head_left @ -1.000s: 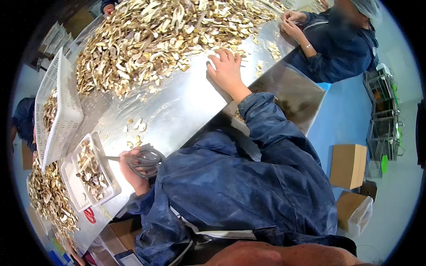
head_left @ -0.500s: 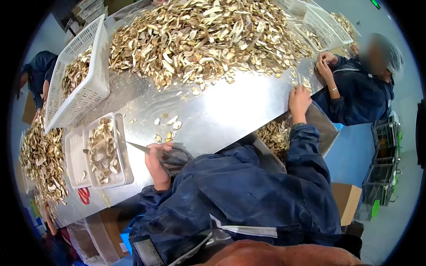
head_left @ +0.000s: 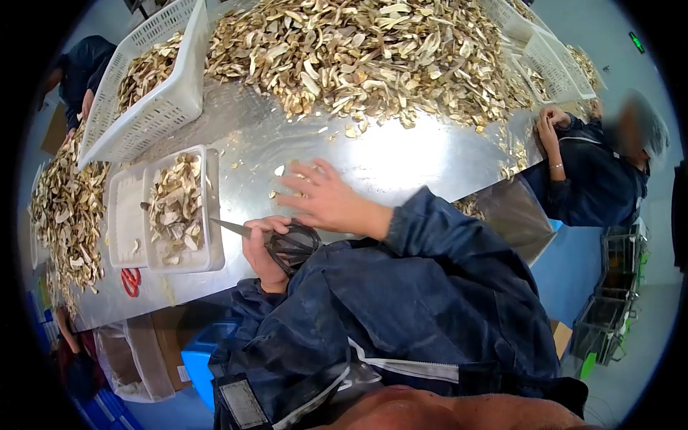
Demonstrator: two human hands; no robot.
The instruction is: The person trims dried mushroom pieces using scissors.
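From where I stand, the big change is the right hand (head_left: 322, 199): half a second ago it was out at the edge of the worktop (head_left: 401, 154), above the bin (head_left: 517, 211), and it has since come across to the loose mushroom pieces (head_left: 279, 170) in front of the body. Its fingers are spread wide and blurred, palm side down, and I see nothing gripped in it; whether the fingertips touch the pieces I cannot tell. As I judge it, that brings the work back to one small patch, both hands close together.

The left hand (head_left: 265, 247) is wrapped round the black-handled scissors (head_left: 292, 244), as it was before, the blade pointing at the near white tub (head_left: 215, 183) of mushroom pieces. Whether the tip touches the tub's wall isn't clear. A flat white tray (head_left: 127, 208) sits beside the tub, and red-handled scissors (head_left: 130, 282) lie just below. The great heap of sliced mushrooms (head_left: 373, 64) covers the far side.

As for writing, I can read none: the grey patch (head_left: 244, 403) on the jacket, the pale label (head_left: 184, 373) on a carton and the small green sign (head_left: 636, 42) are all illegible from here.
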